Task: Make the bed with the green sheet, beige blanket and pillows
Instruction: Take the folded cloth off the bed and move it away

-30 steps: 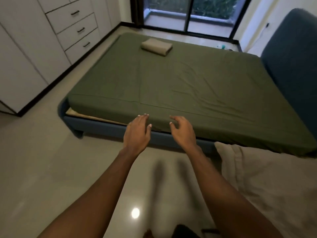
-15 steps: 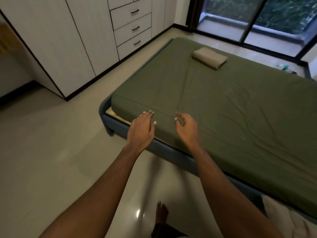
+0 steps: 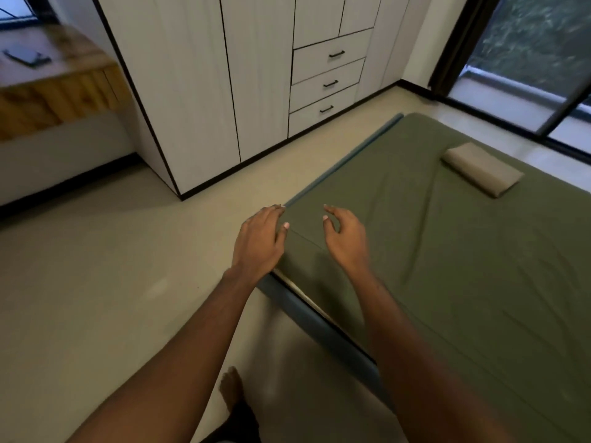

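Note:
The green sheet covers the mattress, with a few creases running across it. A folded beige blanket lies on the sheet near the far end. My left hand hovers over the near left corner of the bed, fingers relaxed and holding nothing. My right hand is beside it above the sheet, fingers loosely spread and empty. No pillows are in view.
The blue bed frame shows under the mattress corner. A white wardrobe with drawers stands across a strip of floor. A wooden desk with a phone is at the far left. Glass doors are at the back right.
The view has swung left along the bed edge to the corner. Both hands moved with it, staying empty. The pillow on the floor has left the view.

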